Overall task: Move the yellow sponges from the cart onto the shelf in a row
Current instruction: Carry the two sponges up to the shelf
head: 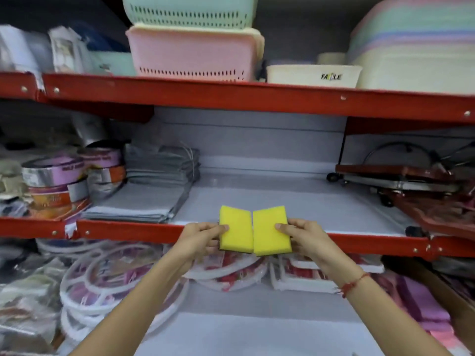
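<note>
Two yellow sponges are held side by side, edges touching, at the red front lip of the middle shelf [295, 201]. My left hand [199, 238] grips the left sponge [236, 228] by its left edge, thumb on top. My right hand [307, 237] grips the right sponge [271, 231] by its right edge. Both sponges hang over the shelf's front edge, their far ends above the bare grey shelf surface. The cart is out of view.
On the same shelf, folded grey cloths [149, 194] lie to the left with tape rolls [59, 181] beyond them. Dark red trays with wheels [411, 186] fill the right. Pastel baskets [192, 52] stand on the shelf above; wrapped white racks [115, 278] lie below.
</note>
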`<action>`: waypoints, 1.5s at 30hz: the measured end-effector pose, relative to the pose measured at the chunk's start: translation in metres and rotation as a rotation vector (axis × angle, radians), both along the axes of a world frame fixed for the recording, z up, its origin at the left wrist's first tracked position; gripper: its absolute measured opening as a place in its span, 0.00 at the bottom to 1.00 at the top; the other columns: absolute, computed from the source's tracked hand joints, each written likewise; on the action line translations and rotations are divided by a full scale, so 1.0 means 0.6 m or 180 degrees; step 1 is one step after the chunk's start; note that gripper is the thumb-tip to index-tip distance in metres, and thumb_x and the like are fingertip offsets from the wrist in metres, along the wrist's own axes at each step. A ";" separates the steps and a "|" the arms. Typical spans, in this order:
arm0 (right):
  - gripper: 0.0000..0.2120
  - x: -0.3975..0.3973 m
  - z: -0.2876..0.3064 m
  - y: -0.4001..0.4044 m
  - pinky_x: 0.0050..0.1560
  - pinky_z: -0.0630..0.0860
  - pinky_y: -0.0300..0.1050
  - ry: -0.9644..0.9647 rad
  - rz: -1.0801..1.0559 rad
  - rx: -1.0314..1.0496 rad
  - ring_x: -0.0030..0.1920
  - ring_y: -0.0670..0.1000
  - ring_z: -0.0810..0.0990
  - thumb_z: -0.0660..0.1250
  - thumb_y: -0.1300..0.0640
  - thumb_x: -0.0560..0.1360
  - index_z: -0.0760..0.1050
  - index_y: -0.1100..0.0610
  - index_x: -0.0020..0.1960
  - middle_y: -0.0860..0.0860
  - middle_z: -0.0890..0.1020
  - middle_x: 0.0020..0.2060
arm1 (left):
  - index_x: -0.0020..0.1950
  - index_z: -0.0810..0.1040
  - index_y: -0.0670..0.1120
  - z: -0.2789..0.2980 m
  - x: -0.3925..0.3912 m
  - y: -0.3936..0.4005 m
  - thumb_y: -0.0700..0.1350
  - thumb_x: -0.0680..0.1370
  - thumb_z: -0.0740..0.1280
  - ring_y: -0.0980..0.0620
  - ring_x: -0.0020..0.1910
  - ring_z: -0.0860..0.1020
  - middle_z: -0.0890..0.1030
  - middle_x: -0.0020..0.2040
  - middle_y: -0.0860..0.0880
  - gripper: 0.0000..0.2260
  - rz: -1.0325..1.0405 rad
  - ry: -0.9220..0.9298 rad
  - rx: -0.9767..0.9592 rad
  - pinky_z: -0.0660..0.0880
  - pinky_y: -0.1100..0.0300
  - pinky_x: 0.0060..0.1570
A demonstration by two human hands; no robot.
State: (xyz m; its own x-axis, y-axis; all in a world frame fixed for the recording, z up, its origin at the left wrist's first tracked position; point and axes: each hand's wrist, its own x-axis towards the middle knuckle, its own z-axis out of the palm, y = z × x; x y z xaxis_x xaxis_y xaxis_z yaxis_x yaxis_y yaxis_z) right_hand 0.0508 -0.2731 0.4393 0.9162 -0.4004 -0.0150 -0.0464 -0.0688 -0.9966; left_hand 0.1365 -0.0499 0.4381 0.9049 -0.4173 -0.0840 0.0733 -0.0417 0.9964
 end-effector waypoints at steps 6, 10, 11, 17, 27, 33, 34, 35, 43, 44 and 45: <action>0.23 0.084 0.055 -0.047 0.40 0.83 0.45 -0.0180 -0.0171 -0.0010 0.46 0.57 0.83 0.70 0.60 0.73 0.71 0.63 0.65 0.61 0.82 0.57 | 0.60 0.75 0.31 0.064 0.084 -0.052 0.39 0.74 0.71 0.50 0.34 0.83 0.82 0.49 0.38 0.18 0.0210 0.0216 -0.0196 0.82 0.63 0.28; 0.30 0.133 0.061 -0.069 0.38 0.81 0.47 0.0019 -0.0253 -0.0028 0.44 0.57 0.81 0.71 0.62 0.72 0.63 0.65 0.70 0.62 0.79 0.56 | 0.52 0.76 0.36 0.066 0.132 -0.081 0.39 0.74 0.70 0.48 0.38 0.79 0.79 0.41 0.41 0.10 0.0065 0.0644 0.0025 0.80 0.61 0.27; 0.31 0.141 0.058 -0.071 0.34 0.80 0.45 0.0130 -0.0236 -0.0049 0.41 0.54 0.81 0.71 0.62 0.72 0.62 0.66 0.70 0.61 0.79 0.53 | 0.54 0.75 0.37 0.061 0.141 -0.086 0.39 0.74 0.70 0.48 0.38 0.78 0.79 0.42 0.41 0.11 0.0015 0.0687 0.0125 0.80 0.61 0.27; 0.24 0.176 0.018 -0.100 0.57 0.78 0.61 0.0736 -0.0272 -0.0435 0.54 0.61 0.81 0.77 0.60 0.65 0.73 0.67 0.56 0.63 0.81 0.54 | 0.51 0.76 0.35 0.044 0.176 -0.102 0.37 0.72 0.72 0.48 0.37 0.79 0.80 0.40 0.41 0.11 0.0074 0.0537 0.0703 0.78 0.54 0.51; 0.28 0.159 0.033 -0.083 0.60 0.76 0.60 0.0788 -0.0615 -0.1348 0.51 0.62 0.81 0.74 0.54 0.67 0.74 0.72 0.60 0.64 0.82 0.50 | 0.51 0.76 0.37 0.047 0.173 -0.097 0.40 0.71 0.73 0.42 0.44 0.83 0.83 0.50 0.38 0.13 0.0390 -0.0299 0.1333 0.82 0.50 0.50; 0.22 0.107 0.051 -0.038 0.63 0.73 0.50 0.0527 -0.0779 -0.1662 0.61 0.57 0.77 0.70 0.53 0.71 0.75 0.60 0.62 0.57 0.80 0.59 | 0.52 0.77 0.37 0.056 0.137 -0.069 0.39 0.74 0.70 0.46 0.43 0.81 0.80 0.50 0.40 0.09 0.0273 -0.0511 0.0755 0.82 0.59 0.41; 0.20 0.098 0.048 -0.027 0.63 0.74 0.50 0.0367 -0.0814 -0.1649 0.60 0.56 0.78 0.70 0.54 0.71 0.76 0.59 0.61 0.57 0.81 0.58 | 0.52 0.78 0.38 0.056 0.123 -0.064 0.38 0.75 0.68 0.49 0.41 0.80 0.80 0.50 0.40 0.07 0.0190 -0.0536 0.0620 0.81 0.64 0.36; 0.18 0.087 0.047 -0.014 0.62 0.75 0.49 0.0203 -0.0856 -0.1599 0.59 0.55 0.79 0.70 0.56 0.71 0.77 0.59 0.60 0.56 0.82 0.57 | 0.52 0.78 0.37 0.055 0.110 -0.060 0.38 0.75 0.67 0.51 0.40 0.80 0.80 0.49 0.41 0.07 0.0111 -0.0547 0.0487 0.80 0.68 0.34; 0.06 -0.018 -0.025 0.087 0.57 0.79 0.53 -0.0504 -0.0517 -0.1027 0.46 0.50 0.82 0.69 0.57 0.71 0.80 0.50 0.46 0.50 0.84 0.43 | 0.59 0.77 0.36 -0.014 0.012 0.016 0.38 0.78 0.64 0.47 0.46 0.83 0.83 0.49 0.42 0.11 -0.0319 -0.0025 -0.0169 0.82 0.63 0.42; 0.05 -0.031 -0.042 0.095 0.56 0.79 0.51 -0.0511 -0.0472 -0.0960 0.47 0.51 0.83 0.70 0.58 0.71 0.80 0.48 0.44 0.51 0.84 0.43 | 0.58 0.78 0.37 -0.031 0.002 0.029 0.38 0.78 0.64 0.47 0.45 0.83 0.83 0.48 0.43 0.10 -0.0306 0.0016 -0.0134 0.82 0.63 0.43; 0.05 -0.045 -0.057 0.104 0.55 0.79 0.50 -0.0487 -0.0413 -0.0876 0.47 0.52 0.82 0.69 0.58 0.72 0.80 0.48 0.43 0.53 0.84 0.44 | 0.56 0.79 0.38 -0.048 -0.008 0.041 0.38 0.77 0.64 0.47 0.45 0.83 0.84 0.47 0.43 0.10 -0.0303 0.0078 -0.0112 0.82 0.63 0.43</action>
